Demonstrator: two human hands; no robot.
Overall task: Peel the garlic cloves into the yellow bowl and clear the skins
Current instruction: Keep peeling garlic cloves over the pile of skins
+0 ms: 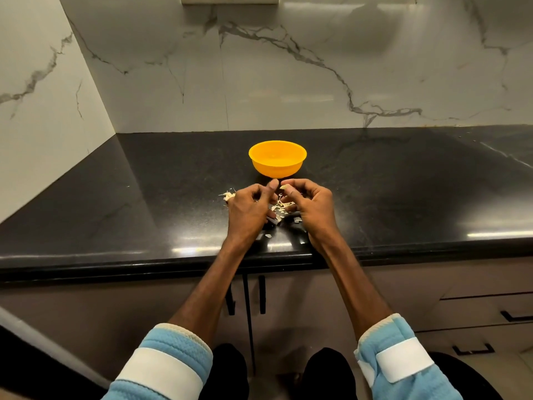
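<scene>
A: The right hand (311, 206) is curled, thumb and fingertips closed on a pale clove (284, 186) at its tips. Is that a good hold?

B: It looks sound to me. The clove sits out at the fingertips, so there is skin to get at. I would keep the pinch light, since a hard squeeze bruises garlic and makes it slippery.

A: And the left hand (249, 207)?

B: It is curled too, thumb up, just beside the clove. Whether it has a strip of skin between thumb and finger I cannot tell, because the fingers hide it.

A: How should the peel go?

B: I would catch a loose edge with the left thumbnail and pull away from the right hand, turning the clove a little between pulls. Short tugs are best, as the skin is papery and tears.

A: Where does the clove go after that?

B: Into the bowl (277, 167), just beyond both hands' fingertips. Nothing shows inside it from here.

A: And the skins (278, 210)?

B: They lie scattered on the counter (403, 183) under and between the hands, with a few outside the left hand. Let new bits fall there, well short of the bowl, so one sweep clears them.
</scene>
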